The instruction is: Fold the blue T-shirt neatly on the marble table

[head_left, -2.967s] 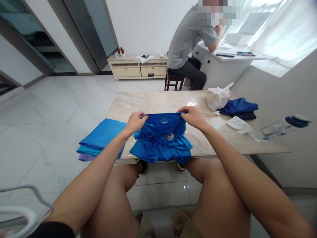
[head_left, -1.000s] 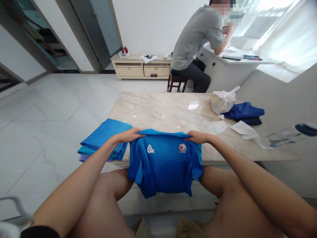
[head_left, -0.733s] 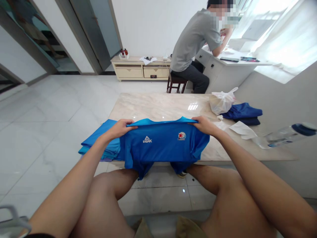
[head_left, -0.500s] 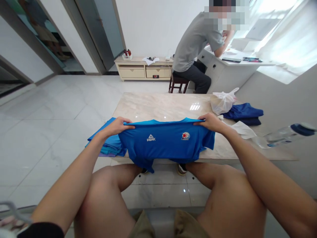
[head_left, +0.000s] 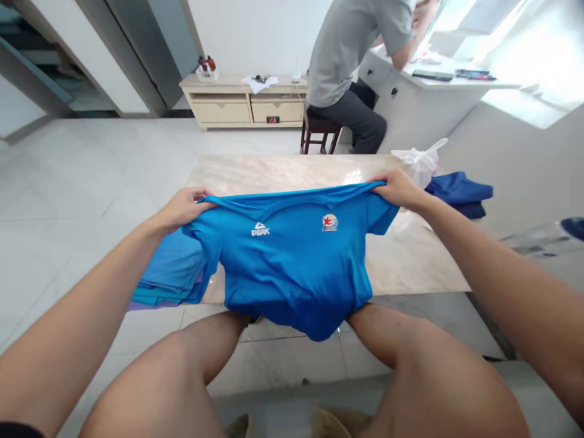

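Fingers of the left hand (head_left: 187,208) and right hand (head_left: 398,188) pinched tight on the shoulders of a blue shirt (head_left: 292,258), unfolded over the counter (head_left: 415,264)'s near edge; the cloth stack (head_left: 171,261) at its near-left corner looked already folded.

Blue short-sleeved fabric shirt (head_left: 294,261) between the left hand (head_left: 183,207) and right hand (head_left: 398,187), over the near edge of the pale marbled counter (head_left: 420,267).
Folded blue cloth stack (head_left: 171,264) at the near left corner, partly behind the shirt; white plastic bag (head_left: 422,163) toward the far right corner, folded dark-blue cloth (head_left: 460,188) just right of it.
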Demonstrator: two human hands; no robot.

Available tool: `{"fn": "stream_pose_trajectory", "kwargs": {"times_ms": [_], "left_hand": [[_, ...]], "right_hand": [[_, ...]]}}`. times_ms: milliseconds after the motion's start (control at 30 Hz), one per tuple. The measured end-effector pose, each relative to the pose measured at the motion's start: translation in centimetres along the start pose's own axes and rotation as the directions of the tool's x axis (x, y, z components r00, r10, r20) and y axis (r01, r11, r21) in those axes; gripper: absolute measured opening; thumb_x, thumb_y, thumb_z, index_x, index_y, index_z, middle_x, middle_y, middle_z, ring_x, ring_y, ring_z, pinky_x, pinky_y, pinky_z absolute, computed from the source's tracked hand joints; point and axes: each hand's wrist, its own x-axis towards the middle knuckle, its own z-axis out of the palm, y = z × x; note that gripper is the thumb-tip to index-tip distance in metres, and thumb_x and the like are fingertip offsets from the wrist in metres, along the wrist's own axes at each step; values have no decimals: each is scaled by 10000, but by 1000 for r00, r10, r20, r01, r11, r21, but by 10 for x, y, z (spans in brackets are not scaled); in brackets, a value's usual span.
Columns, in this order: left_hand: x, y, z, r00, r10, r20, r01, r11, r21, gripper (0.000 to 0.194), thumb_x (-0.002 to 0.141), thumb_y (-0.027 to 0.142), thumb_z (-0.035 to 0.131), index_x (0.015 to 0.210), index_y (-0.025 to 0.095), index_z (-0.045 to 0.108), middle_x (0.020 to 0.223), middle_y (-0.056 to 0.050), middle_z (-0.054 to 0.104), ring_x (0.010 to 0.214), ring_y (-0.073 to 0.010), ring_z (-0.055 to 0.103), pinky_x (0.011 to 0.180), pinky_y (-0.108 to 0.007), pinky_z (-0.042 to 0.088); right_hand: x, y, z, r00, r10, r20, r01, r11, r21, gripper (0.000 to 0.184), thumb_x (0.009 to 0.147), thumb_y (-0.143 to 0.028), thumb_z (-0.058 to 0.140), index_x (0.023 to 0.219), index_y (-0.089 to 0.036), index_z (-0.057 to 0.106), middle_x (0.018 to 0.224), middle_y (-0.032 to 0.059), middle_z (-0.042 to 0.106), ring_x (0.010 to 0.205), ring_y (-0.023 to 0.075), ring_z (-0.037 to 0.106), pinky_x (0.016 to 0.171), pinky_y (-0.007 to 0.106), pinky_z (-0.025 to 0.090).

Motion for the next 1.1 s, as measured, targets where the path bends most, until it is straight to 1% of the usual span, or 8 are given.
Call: {"fn": "stream_pose_trajectory", "kwargs": {"times_ms": [233,367,467,667,800,900,1000,1100], "left_hand": [[131,-37,26,975,120,-189,-57,949,311,671,888,757,691,1097,127,790,867,26,733,932,-162,582,877,-287,481],[195,-36,44,947,154,-283,-11,894,449,480,1047,408,625,1362,52,690,1288,-94,751,1154,-199,618,1167,-396,457],[208,-31,67,922,241,-304,-48,849,526,591,1031,321,658,1553,76,531,1595,-173,569,1443,-290,520,1304,-536,369],[144,-41,123,923,383,-41,-269,718,643,700,1116,471,442,1700,94,360,1765,-224,375,1638,-356,377,1369,-522,311],[80,-39,141,939,304,162,-325,626,708,780,1114,488,432,1740,46,287,1821,-260,279,1705,-387,265,1386,-517,274],[31,-24,140,931,148,332,-358,543,759,828,1084,499,527,1742,51,301,1831,-259,259,1713,-390,249,1370,-502,311],[-14,-12,137,895,-31,445,-377,482,791,754,1030,520,633,1643,100,500,1739,-265,445,1609,-410,453,1264,-496,464],[-43,-12,134,907,-117,405,-300,497,814,523,1020,458,645,1434,142,692,1502,-242,688,1377,-387,681,1123,-441,568]], "right_hand": [[123,60,50,983,179,-32,-182,955,-234,425,1003,-501,729,990,-90,836,832,96,738,885,261,689,859,344,550],[181,50,78,967,123,-224,-186,940,-286,536,1121,-507,591,1221,-2,740,1252,256,700,1245,310,614,1059,426,473],[183,26,102,948,-14,-318,-116,916,-385,548,1136,-445,570,1462,-5,583,1542,303,502,1465,379,449,1161,508,406],[94,-2,140,971,-235,-47,178,841,-512,552,1113,-301,455,1636,-126,463,1686,256,430,1531,453,404,1238,643,369],[29,-6,141,970,-82,227,192,831,-522,584,1119,-366,466,1628,-82,494,1651,263,499,1501,431,500,1256,581,414],[-8,-23,129,890,30,455,220,847,-485,549,1118,-409,525,1560,-89,589,1563,256,604,1448,391,591,1227,484,472],[-43,-46,121,806,173,566,187,833,-520,478,1094,-425,591,1444,-123,709,1462,234,692,1362,389,675,1134,447,547],[-74,-59,120,805,303,510,82,794,-602,412,1081,-354,601,1392,-129,749,1424,243,714,1325,405,704,1072,459,577]]}}
